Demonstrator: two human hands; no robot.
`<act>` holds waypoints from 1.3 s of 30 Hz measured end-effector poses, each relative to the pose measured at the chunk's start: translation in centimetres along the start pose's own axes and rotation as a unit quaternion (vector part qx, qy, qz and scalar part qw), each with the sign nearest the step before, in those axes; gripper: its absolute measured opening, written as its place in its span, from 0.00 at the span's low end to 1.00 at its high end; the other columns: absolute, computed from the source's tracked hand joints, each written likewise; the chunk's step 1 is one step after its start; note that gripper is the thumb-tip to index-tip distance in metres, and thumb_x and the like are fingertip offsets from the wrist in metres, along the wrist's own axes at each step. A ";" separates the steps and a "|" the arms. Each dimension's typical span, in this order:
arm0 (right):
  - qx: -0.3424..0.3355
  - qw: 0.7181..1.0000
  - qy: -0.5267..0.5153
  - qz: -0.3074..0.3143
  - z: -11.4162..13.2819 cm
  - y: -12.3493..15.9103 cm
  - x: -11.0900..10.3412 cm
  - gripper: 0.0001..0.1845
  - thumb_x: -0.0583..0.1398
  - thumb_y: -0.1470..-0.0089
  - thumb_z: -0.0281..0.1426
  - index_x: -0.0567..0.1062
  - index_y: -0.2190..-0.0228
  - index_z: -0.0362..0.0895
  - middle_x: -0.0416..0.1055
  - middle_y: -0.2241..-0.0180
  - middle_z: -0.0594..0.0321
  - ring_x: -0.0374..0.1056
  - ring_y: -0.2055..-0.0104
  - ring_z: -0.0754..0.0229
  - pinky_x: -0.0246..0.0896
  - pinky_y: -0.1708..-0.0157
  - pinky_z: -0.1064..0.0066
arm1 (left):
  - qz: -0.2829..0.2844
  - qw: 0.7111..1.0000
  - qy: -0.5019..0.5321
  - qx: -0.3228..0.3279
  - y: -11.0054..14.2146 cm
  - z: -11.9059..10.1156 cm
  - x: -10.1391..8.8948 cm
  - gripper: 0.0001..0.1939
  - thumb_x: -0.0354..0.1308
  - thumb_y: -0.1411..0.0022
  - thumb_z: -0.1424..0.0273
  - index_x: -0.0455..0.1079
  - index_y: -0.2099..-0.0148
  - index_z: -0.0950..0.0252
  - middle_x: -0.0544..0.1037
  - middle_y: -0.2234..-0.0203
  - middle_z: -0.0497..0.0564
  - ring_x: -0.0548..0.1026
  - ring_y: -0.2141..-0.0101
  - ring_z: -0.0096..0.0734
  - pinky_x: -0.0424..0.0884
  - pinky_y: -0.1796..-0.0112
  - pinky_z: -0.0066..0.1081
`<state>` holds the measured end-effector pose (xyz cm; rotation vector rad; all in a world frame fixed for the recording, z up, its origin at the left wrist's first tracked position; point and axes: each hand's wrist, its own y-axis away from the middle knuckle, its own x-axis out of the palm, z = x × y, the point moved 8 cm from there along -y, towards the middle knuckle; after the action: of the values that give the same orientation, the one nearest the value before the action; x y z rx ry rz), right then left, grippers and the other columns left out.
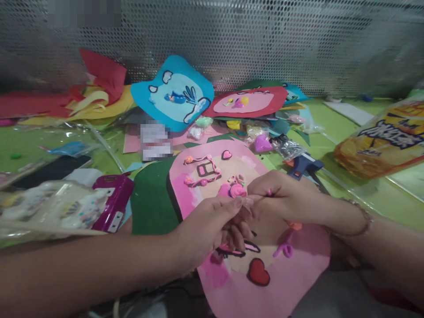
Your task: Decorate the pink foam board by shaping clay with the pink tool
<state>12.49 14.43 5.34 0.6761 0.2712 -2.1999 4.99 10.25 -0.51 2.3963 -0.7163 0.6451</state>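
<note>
Over the middle of a pink card [304,269], my hands meet with fingers pinched. Between the fingertips shows a small, crumpled piece of clear plastic [247,204]. My left hand [220,223] grips it with thumb and fingers, the lower fingers curled beneath. My right hand [281,196] is closed against its other side, and a tiny pink bit [269,192] shows at its fingers. Just behind the hands lies a pink clay figure [233,190] on the card. A red heart [259,271] and a curled purple clay strand [287,250] are on its near part.
Blue card [198,86] and red card [276,97] artwork lies at the back against perforated metal. A dark blue glue gun [304,165] and a yellow snack bag [380,141] stand right. At left are a purple box [111,198], clear packets [69,210] and a phone [53,172].
</note>
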 end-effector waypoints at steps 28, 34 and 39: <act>-0.011 0.998 0.044 -0.039 0.4 0.3 -1.3 0.33 0.45 0.40 0.54 0.70 0.75 0.38 0.66 0.77 0.61 0.61 0.74 0.65 0.52 0.74 0.72 | -0.044 0.998 0.004 0.048 0.4 -1.3 -0.2 0.18 0.71 0.53 0.67 0.63 0.73 0.67 0.75 0.82 0.46 0.70 0.84 0.17 0.61 0.83 0.14; -0.037 0.996 -0.008 -0.075 0.3 0.6 -2.1 0.28 0.46 0.37 0.47 0.72 0.73 0.39 0.69 0.75 0.62 0.63 0.72 0.66 0.55 0.70 0.74 | -0.032 0.998 0.022 0.049 0.4 -1.3 0.0 0.17 0.67 0.47 0.62 0.65 0.71 0.69 0.76 0.80 0.50 0.71 0.83 0.19 0.64 0.81 0.16; -0.028 0.995 0.015 -0.096 0.3 0.5 -2.6 0.29 0.46 0.38 0.48 0.72 0.74 0.39 0.65 0.77 0.64 0.57 0.77 0.68 0.50 0.75 0.73 | -0.040 0.997 0.027 0.058 0.3 -1.4 0.0 0.19 0.62 0.43 0.58 0.64 0.72 0.68 0.74 0.82 0.49 0.69 0.85 0.19 0.63 0.82 0.17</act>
<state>14.14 15.63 7.03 0.6769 0.4283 -2.3566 4.42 10.93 0.58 2.4897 -0.5723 0.7333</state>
